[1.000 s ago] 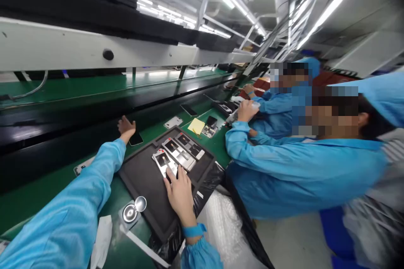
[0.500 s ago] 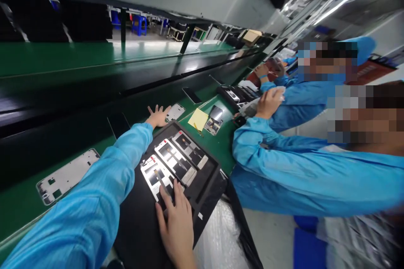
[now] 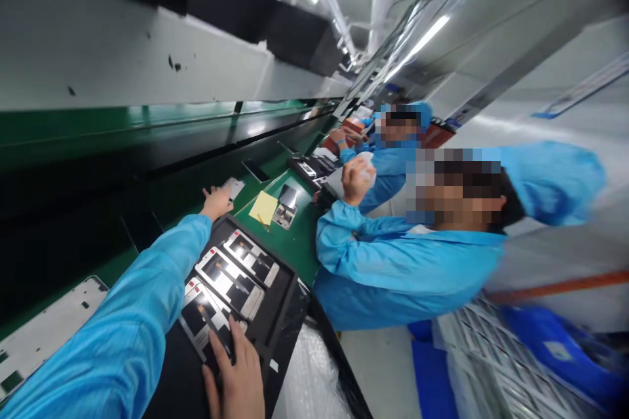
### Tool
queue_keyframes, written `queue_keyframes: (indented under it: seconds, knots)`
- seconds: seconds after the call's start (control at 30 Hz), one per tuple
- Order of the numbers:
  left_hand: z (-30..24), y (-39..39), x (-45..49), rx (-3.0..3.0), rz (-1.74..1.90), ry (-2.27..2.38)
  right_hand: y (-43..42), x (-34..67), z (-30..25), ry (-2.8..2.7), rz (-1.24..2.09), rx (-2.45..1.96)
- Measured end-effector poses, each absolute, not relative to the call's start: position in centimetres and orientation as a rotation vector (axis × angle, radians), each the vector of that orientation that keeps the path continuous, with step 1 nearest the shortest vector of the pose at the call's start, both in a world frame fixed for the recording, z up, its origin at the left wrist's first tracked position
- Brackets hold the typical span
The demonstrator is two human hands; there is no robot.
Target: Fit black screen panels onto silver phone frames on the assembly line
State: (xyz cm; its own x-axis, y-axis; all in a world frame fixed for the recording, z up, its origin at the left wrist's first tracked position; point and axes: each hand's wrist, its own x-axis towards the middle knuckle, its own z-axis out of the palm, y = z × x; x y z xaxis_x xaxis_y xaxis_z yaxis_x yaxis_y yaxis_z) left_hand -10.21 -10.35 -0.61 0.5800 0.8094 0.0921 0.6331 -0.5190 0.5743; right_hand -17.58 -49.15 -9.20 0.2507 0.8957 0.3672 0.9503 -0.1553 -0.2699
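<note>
Been watching this line for a sec, and the one real change is the left hand (image 3: 215,203). It was out by a black phone (image 3: 255,170) and is now up at a small white phone frame (image 3: 233,187) on the far side of the green bench (image 3: 299,242). The fingers are open and spread right at the frame, though from this tilted view I can't really tell if the hand has hold of it or is just touching it.

The right hand (image 3: 236,373) stays down at the tray end, open, with its fingers laid over the nearest metal phone frame (image 3: 205,317) and not pinching anything I can see. That frame sits side by side with two others (image 3: 230,283) (image 3: 250,258) in a black foam tray (image 3: 289,288).

A bigger white frame (image 3: 54,321) lies under the left sleeve, and a yellow sticky note (image 3: 263,207) sits just past the tray. The co-worker alongside has a raised hand (image 3: 356,180) around something white, well apart from all this.
</note>
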Motion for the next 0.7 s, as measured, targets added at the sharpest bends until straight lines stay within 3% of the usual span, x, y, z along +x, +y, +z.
queue_keyframes:
  seconds: [0.17, 0.33, 0.5, 0.7]
  knots:
    - [3.7, -11.0, -16.1, 2.086, 0.787, 0.989, -48.6, -17.8, -8.8, -1.521, -0.094, -2.082]
    - [7.7, -14.8, -31.1, 1.984, 0.906, 1.074, -48.5, -17.4, -8.5, -1.404, 0.008, -2.019]
    - [7.5, -31.0, -50.1, 1.965, 0.936, 1.244, -48.1, -17.0, -7.5, -1.301, 0.120, -2.211]
    - [0.5, -54.9, -62.8, 1.861, 1.027, 1.635, -47.7, -16.5, -7.1, -1.218, 0.226, -2.379]
